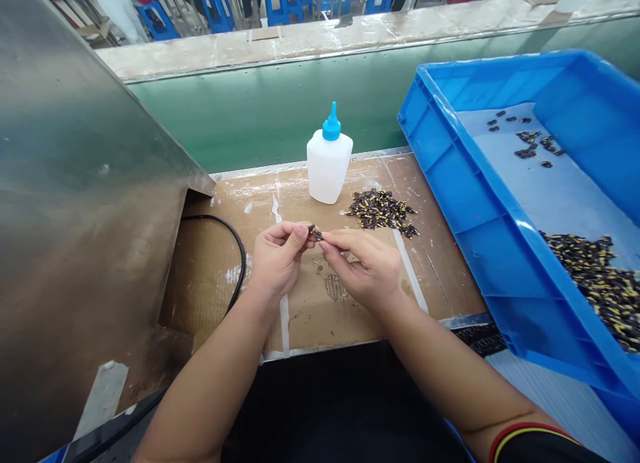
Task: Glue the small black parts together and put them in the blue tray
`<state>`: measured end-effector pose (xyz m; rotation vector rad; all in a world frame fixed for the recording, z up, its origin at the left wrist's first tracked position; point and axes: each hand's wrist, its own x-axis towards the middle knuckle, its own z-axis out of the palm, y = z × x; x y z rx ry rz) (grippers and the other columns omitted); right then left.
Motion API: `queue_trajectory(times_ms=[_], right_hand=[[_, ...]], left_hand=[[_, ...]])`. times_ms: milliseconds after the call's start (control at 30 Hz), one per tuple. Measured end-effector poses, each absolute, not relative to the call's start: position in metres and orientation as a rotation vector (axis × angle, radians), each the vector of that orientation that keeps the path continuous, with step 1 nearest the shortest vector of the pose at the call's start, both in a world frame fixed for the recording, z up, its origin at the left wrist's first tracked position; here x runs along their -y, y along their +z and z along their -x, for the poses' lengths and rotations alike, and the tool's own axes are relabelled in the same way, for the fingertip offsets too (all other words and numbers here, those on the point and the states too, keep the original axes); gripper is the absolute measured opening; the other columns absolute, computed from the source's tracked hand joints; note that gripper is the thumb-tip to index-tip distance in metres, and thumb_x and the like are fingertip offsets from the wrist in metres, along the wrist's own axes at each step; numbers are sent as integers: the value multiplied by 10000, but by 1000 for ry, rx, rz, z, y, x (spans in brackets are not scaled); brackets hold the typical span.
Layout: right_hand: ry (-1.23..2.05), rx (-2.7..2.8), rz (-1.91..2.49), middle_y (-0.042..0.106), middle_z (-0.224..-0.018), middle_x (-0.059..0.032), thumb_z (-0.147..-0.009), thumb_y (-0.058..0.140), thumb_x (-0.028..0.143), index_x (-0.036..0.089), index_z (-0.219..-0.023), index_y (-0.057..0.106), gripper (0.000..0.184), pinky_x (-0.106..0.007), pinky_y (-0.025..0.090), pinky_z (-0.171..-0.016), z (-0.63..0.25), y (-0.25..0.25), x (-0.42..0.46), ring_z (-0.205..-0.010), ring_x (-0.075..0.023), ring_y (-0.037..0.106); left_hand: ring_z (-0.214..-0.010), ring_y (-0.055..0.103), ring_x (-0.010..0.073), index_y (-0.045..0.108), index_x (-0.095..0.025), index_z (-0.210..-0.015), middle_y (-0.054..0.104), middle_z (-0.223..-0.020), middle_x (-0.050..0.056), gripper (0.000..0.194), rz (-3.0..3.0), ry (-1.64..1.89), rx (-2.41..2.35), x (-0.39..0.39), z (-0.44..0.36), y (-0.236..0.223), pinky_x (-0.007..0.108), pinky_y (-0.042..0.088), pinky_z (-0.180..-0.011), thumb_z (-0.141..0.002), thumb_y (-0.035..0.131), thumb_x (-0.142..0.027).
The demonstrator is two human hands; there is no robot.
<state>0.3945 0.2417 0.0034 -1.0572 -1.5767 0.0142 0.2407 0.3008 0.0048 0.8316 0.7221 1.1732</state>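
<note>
Both hands meet over the cardboard-covered bench, fingertips nearly touching. My left hand (281, 253) pinches a small black part (315, 233) between thumb and fingers. From the other side, my right hand (364, 263) is closed in a pinch at the same dark part; whether it grips this one or a second piece is too small to tell. Behind the right hand lies a pile of small black-and-yellow parts (380, 209). A white squeeze bottle (329, 166) with a blue nozzle stands upright just beyond the hands.
A large blue bin (460, 183) at the right holds many similar black-and-yellow parts (600, 276). At the left rises a metal housing (95, 176), with a black cable (243, 249) curving beside it. A green panel (240, 116) borders the bench's far side; blue stools (217, 9) stand beyond.
</note>
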Motion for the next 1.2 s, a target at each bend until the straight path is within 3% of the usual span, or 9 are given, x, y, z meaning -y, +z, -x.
queue_trajectory(times_ms=[500, 800, 1000, 1200], right_hand=[[66, 1537, 1067, 838, -1026, -27, -997, 715, 149, 235, -1066, 779, 127, -305, 703, -868, -393, 3, -241, -911, -171, 813], [-18, 1518, 1101, 836, -1012, -23, -1001, 707, 159, 252, -1062, 783, 134, -324, 715, -840, -397, 0, -241, -899, -183, 812], [-29, 1495, 1096, 832, -1029, -28, -997, 705, 138, 248, -1096, 758, 156, -332, 707, -851, -399, 2, -243, -919, -186, 807], [-78, 1495, 1062, 821, -1027, -39, -967, 721, 106, 241, -1110, 731, 198, -340, 696, -870, -401, 0, -245, -927, -186, 798]], left_hand=[[-677, 653, 86, 772, -168, -729, 757, -836, 55, 337, -915, 1201, -692, -299, -243, 0, 192, 578, -706, -722, 994, -421], [-987, 754, 211, 847, -220, -941, 795, -1085, 108, 188, -1524, 1341, -842, -290, -237, 0, 346, 645, -911, -965, 768, -389], [-1072, 753, 214, 842, -262, -1087, 787, -1180, 94, 152, -1556, 1347, -780, -289, -239, -1, 349, 646, -933, -994, 729, -303], [-1053, 754, 216, 832, -247, -1093, 792, -1149, 90, 162, -1750, 1428, -814, -291, -240, -2, 386, 627, -993, -937, 787, -250]])
